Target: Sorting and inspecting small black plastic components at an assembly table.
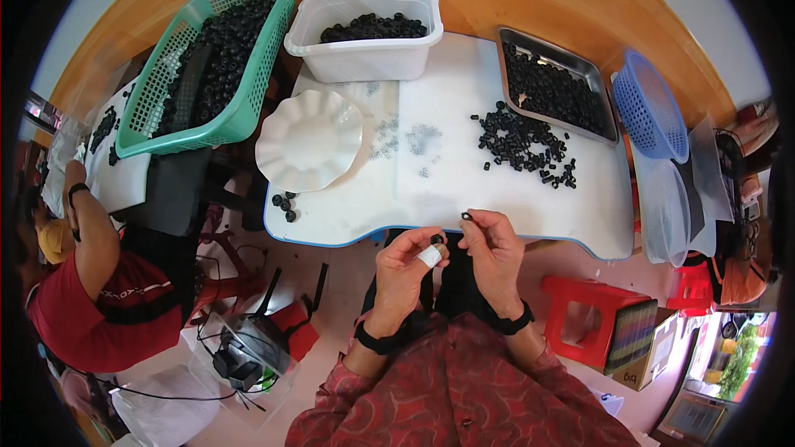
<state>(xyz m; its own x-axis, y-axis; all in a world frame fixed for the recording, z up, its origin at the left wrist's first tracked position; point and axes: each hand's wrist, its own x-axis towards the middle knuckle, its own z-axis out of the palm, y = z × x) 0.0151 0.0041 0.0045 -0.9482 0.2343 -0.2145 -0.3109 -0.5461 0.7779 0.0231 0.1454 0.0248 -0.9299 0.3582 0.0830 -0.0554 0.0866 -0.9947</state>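
My left hand (404, 269) pinches a small black ring-shaped part (436, 239) between thumb and a bandaged finger, just below the white table's near edge. Close beside it, my right hand (495, 248) holds another small black part (466, 217) at its fingertips. The two hands are a few centimetres apart. On the white table (364, 207) ahead lies a loose pile of black parts (526, 145) and a scatter of tiny clear rings (410, 141).
A white scalloped plate (308, 139), a white tub (364, 31) and a metal tray (556, 83) of black parts stand on the table. A green basket (211, 58) sits left, a blue basket (654, 108) right. Another person in red (99, 290) sits left. A red stool (584, 319) stands right.
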